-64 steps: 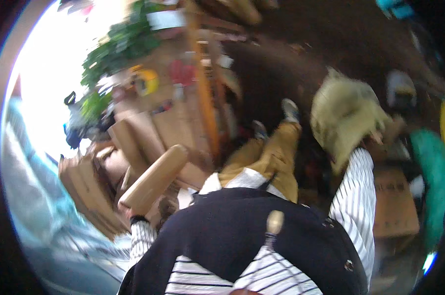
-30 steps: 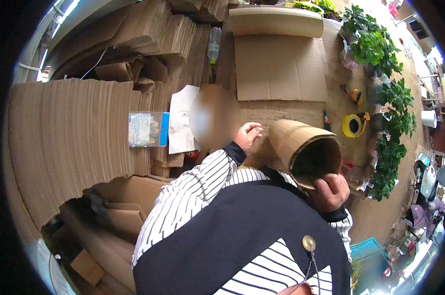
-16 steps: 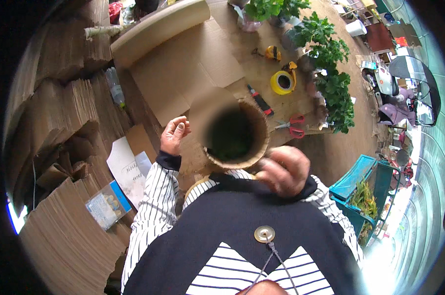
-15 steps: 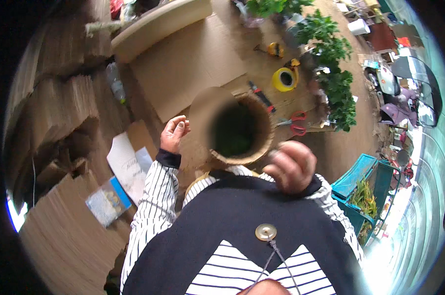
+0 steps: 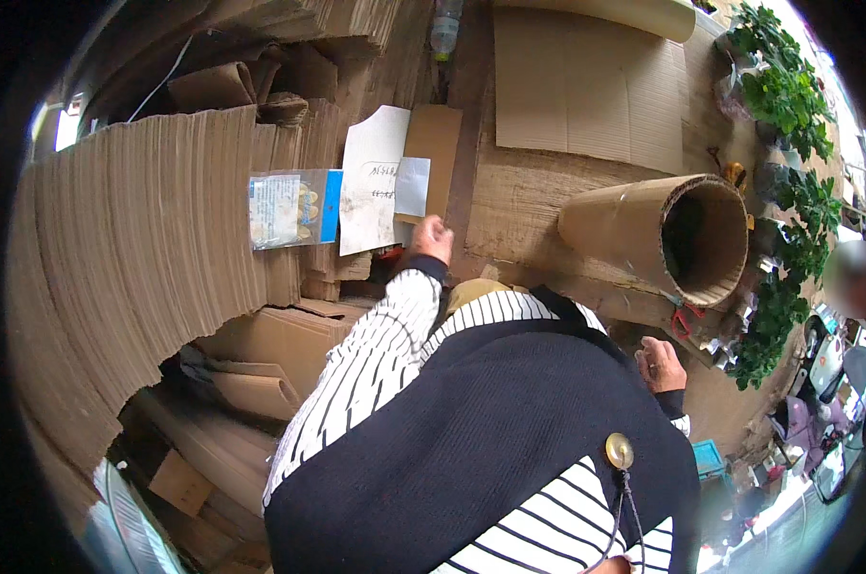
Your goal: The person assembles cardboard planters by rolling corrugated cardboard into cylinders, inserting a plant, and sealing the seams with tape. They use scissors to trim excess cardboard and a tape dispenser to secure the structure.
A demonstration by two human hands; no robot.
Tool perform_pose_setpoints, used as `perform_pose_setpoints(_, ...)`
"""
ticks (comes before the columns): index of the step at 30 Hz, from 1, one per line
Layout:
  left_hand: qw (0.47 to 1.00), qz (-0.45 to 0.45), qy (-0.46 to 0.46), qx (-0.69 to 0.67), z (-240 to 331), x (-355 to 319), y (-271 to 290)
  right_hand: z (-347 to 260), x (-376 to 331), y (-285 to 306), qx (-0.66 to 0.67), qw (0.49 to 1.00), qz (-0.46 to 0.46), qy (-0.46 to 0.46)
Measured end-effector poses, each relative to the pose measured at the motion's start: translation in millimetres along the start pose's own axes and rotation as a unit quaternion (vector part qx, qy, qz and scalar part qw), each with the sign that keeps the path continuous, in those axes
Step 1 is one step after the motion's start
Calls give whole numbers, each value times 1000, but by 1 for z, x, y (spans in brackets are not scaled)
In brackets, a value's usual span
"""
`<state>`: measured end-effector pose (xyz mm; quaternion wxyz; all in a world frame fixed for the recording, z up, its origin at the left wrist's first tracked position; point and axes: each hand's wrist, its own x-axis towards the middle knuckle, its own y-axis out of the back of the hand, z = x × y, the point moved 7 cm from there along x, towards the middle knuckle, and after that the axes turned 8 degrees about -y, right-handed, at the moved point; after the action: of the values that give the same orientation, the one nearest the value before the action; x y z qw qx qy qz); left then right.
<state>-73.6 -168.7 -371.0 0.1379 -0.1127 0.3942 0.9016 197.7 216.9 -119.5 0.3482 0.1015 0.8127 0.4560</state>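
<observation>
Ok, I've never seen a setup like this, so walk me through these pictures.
There is no machine here: a person works with bare hands. The view comes from the left of two wide fisheye cameras worn on the head, looking down, so straight edges bend near the rim.

On the brown work surface are a large round brown cardboard tube, a flat brown cardboard sheet and red-handled scissors.

The left hand is beside a narrow brown cardboard piece; whether they touch is unclear. The right hand is below the scissors, fingers loosely bent. Nothing held shows in either hand.
</observation>
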Motion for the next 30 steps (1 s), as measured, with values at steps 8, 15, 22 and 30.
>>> perform_pose_setpoints(8, 965, 80, 111, 223, -9, 92, 20, -13, 4, -15, -11, 999, -35, 17)
perform_pose_setpoints(15, 973, 1, 128, 192, 6, 103, 11, -11, -7, -18, -15, 999, -43, -21)
perform_pose_setpoints(22, 981, 32, 94, 166, -14, 113, 11, -12, -6, -27, -16, 998, -57, 0)
perform_pose_setpoints(30, 985, -50, 99, 129, -30, 133, 0, -23, -5, -25, -4, 998, -70, -9)
